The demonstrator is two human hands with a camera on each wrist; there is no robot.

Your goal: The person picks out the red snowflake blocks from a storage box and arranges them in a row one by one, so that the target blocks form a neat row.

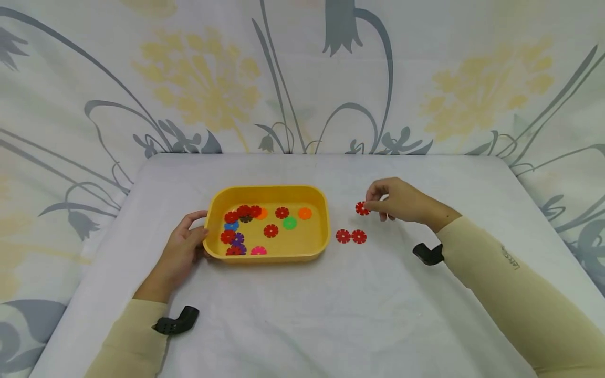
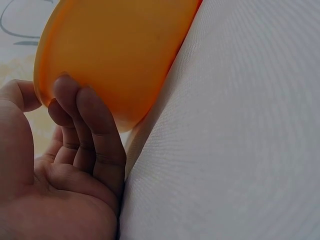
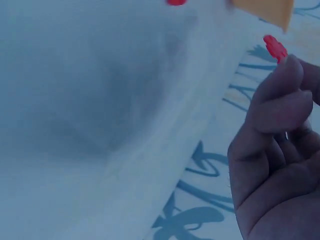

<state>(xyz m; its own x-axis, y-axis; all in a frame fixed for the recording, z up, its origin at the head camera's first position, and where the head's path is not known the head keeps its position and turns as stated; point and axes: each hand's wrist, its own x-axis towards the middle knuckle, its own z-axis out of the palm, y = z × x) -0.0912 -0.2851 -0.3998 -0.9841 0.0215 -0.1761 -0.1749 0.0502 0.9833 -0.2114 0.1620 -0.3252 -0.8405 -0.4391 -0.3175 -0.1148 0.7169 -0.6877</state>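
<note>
Between thumb and fingertips my right hand [image 1: 394,199] pinches a red flower-shaped disc [image 1: 362,208], held above the table right of the tray. The right wrist view shows that disc [image 3: 275,48] edge-on at the fingertips. Two more red discs [image 1: 351,236] lie side by side on the cloth, nearer to me. My left hand [image 1: 185,242] grips the left end of a yellow tray [image 1: 302,257], thumb at the rim and fingers curled against the outer wall [image 2: 115,55]. Inside the tray lie several discs, mostly red, with a green disc [image 1: 290,223] and an orange disc [image 1: 304,213] among them.
A white cloth [image 1: 293,315] covers the table. Behind it hangs a flower-patterned curtain [image 1: 302,79], which also runs along both sides. On each wrist sits a black device, one at the left sleeve [image 1: 177,321] and another at the right sleeve [image 1: 428,254].
</note>
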